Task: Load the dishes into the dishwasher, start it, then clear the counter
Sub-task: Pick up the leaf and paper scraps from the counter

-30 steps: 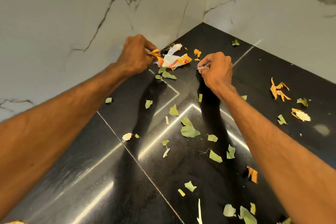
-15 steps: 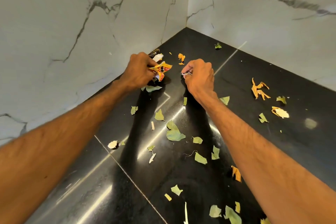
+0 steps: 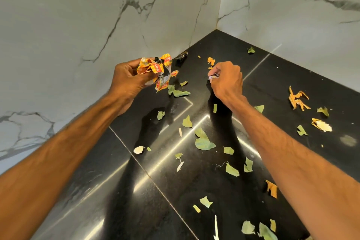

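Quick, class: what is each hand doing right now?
Left hand: closed, gripping crumpled orange wrappers.
Right hand: closed, pinching a small pale scrap.

Left hand [image 3: 128, 82] grips crumpled wrappers [image 3: 157, 71]; right hand [image 3: 227, 80] pinches a scrap [image 3: 212, 77] above the littered counter [image 3: 194, 191].

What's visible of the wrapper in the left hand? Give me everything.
The wrapper is a crumpled packet, thin and glossy like plastic film, yellow-orange with red lettering and white and black patches. It is bunched into a loose wad with a tail hanging down. The left hand grips it, fingers and thumb curled round it, near the marble wall. It seems held clear of the black counter; nothing else touches it.
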Demonstrator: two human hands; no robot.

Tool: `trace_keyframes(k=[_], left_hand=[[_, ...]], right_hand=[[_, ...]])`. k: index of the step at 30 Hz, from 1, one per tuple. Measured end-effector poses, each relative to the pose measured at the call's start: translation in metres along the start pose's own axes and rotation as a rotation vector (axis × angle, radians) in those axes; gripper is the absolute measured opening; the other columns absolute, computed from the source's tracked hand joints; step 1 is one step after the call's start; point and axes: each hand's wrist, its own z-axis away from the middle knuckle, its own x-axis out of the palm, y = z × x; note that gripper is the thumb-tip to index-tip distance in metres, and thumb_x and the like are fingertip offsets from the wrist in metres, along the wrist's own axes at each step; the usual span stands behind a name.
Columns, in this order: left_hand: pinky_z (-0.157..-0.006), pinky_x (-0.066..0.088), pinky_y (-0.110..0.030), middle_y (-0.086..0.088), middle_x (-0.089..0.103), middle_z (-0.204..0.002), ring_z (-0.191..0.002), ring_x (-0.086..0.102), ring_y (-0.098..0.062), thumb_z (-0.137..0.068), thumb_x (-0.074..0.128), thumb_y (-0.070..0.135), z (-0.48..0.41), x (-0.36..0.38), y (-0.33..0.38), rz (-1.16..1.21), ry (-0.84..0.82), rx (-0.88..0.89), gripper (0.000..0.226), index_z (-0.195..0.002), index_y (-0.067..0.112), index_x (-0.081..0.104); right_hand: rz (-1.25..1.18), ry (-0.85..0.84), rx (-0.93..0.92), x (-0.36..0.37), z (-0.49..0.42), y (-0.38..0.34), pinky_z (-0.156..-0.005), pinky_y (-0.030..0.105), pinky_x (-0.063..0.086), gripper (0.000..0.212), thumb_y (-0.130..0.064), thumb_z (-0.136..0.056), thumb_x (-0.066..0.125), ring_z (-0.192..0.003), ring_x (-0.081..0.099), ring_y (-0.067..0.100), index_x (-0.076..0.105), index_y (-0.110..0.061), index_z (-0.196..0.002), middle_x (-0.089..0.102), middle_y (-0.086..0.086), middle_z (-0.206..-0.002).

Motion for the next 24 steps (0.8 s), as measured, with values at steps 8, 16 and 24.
trace_keyframes(k=[8,16,24], left_hand=[[-0.080,0.061,-0.030,0.005,0.078,-0.099,-0.097,0.074,-0.016,-0.082,0.077,0.016,0.010,-0.017,-0.013,0.003,0.028,-0.049,0.028,-0.110,0.014,0.073],[-0.086,0.060,-0.037,-0.003,0.077,-0.106,-0.099,0.073,-0.018,-0.070,0.079,0.023,0.009,-0.025,-0.006,0.096,0.025,-0.097,0.041,-0.108,0.009,0.074],[-0.083,0.061,-0.035,0.002,0.077,-0.103,-0.098,0.073,-0.016,-0.080,0.075,0.016,0.006,-0.034,-0.009,0.079,0.014,-0.110,0.024,-0.104,0.015,0.074]], right_hand=[[-0.274,-0.009,-0.037,0.032,-0.007,-0.026,-0.084,0.030,0.058,0.036,-0.013,-0.079,0.082,-0.097,0.064,0.012,0.070,-0.019,-0.112,0.067,-0.001,-0.110],[-0.142,-0.155,-0.102,0.052,-0.040,-0.066,-0.093,0.024,0.043,0.069,-0.007,-0.079,0.080,-0.124,0.050,0.025,0.050,-0.013,-0.141,0.046,0.010,-0.139],[0.214,-0.284,-0.289,0.079,-0.047,-0.085,-0.079,0.039,0.050,0.017,-0.001,-0.088,0.065,-0.108,0.061,0.040,0.067,-0.003,-0.104,0.063,0.018,-0.114]])
